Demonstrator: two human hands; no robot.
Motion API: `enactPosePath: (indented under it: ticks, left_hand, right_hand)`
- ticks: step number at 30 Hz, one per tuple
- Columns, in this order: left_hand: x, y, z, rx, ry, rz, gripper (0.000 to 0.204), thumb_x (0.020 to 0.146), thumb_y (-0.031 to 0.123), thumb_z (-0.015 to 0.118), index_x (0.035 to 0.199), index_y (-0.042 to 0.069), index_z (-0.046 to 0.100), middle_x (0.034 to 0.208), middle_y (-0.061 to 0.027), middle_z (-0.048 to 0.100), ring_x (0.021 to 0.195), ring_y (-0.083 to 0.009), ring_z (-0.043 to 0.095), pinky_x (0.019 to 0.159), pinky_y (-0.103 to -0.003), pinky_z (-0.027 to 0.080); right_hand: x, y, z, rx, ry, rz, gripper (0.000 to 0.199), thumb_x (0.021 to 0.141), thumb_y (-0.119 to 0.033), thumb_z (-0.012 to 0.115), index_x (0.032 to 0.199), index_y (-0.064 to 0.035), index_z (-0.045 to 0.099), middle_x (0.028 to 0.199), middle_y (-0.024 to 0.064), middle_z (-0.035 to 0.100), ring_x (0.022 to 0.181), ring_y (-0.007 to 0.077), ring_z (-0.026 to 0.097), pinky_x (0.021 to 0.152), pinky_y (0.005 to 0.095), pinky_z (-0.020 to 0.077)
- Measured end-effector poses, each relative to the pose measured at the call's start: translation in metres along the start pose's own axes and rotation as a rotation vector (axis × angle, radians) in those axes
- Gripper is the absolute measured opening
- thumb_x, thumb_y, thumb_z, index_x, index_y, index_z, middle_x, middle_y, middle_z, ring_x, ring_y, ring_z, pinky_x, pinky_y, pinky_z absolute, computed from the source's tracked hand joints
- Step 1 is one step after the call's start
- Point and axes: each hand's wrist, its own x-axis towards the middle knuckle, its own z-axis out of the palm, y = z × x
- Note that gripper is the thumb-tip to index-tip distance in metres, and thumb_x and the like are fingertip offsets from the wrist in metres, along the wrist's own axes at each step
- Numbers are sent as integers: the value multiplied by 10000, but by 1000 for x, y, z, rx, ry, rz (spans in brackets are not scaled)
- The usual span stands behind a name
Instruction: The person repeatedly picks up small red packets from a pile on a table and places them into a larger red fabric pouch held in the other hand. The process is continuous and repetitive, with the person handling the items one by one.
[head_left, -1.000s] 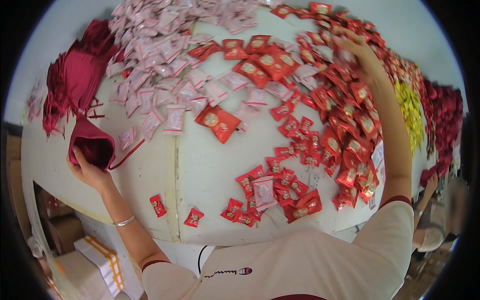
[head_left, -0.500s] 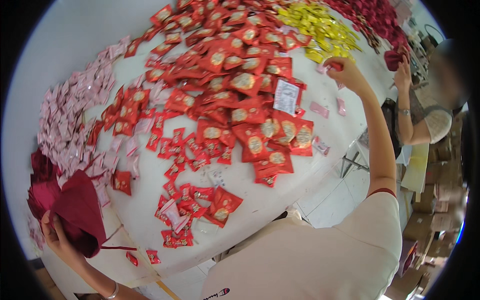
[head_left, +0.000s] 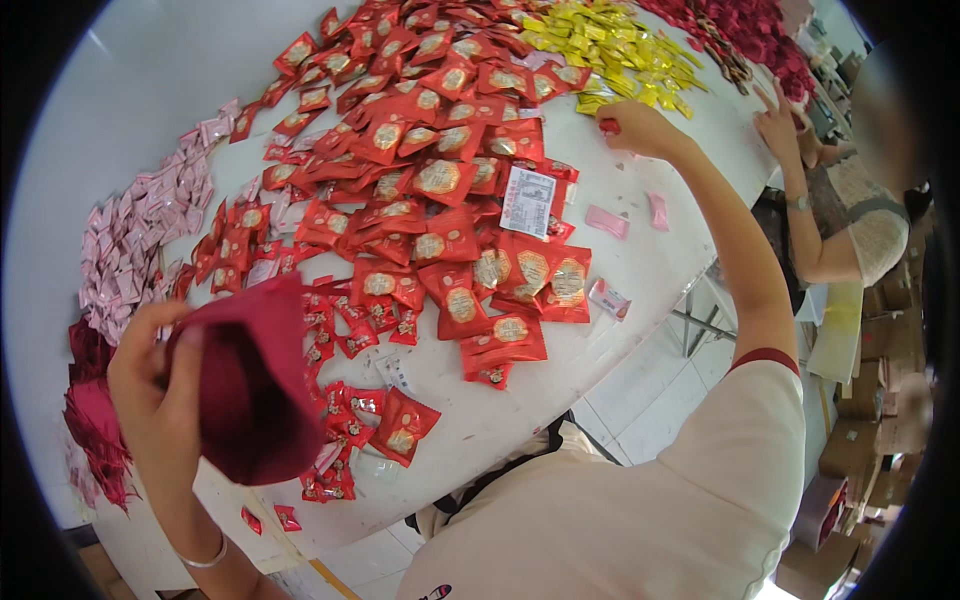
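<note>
White tabletop (head_left: 640,265), glossy packets (head_left: 443,180) short of its edge, left hand (head_left: 160,400) gripping gaping fabric pouch (head_left: 265,370), right hand (head_left: 642,130) pinching red wrapper (head_left: 609,126)

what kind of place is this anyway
Probably a packing workshop: a table heaped with red packets and yellow packets, an open cloth bag in the left hand, and stacked cardboard boxes at the right.

White table (head_left: 655,265) above pale tiled floor (head_left: 645,405)

White label (head_left: 528,203), red packets (head_left: 443,180), lettering unreadable
</note>
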Motion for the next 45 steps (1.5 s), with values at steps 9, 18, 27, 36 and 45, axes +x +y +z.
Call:
enactPosePath:
  ticks: [9,18,27,36,45]
  left_hand:
    - [32,36,57,-45,-129,101,110,768,67,513,841,-13,534,520,-1,427,461,-36,344,416,-219,251]
    - [38,56,71,-154,-211,61,142,770,74,514,864,-32,526,472,-6,423,429,-41,344,415,-221,263]
    - [51,62,91,-142,-197,295,135,790,95,503,873,-6,533,510,46,443,442,-11,338,398,-203,240]
    - [77,66,133,-146,-185,398,205,769,129,486,822,-51,569,636,-134,566,572,-153,528,536,-294,395]
    - [55,111,159,-479,-188,219,171,649,69,506,776,-22,574,718,-215,564,698,-316,591,566,-380,475]
  right_hand:
    - [-11,-50,-44,49,21,-40,272,674,-96,544,941,-50,523,704,76,539,592,141,536,513,255,427]
    - [13,10,14,75,-92,195,291,640,-294,599,831,-78,564,854,113,594,768,239,565,633,348,435]
    - [-4,-23,10,63,29,222,323,596,-185,567,885,-42,547,713,77,571,641,181,568,536,280,445]
    - [-98,-212,-28,947,265,-545,356,627,28,510,981,-8,514,849,41,530,751,100,509,618,241,456]
    - [-64,-141,-66,3,-367,-255,389,757,-214,567,1099,-43,493,1089,116,525,1000,201,494,852,324,373]
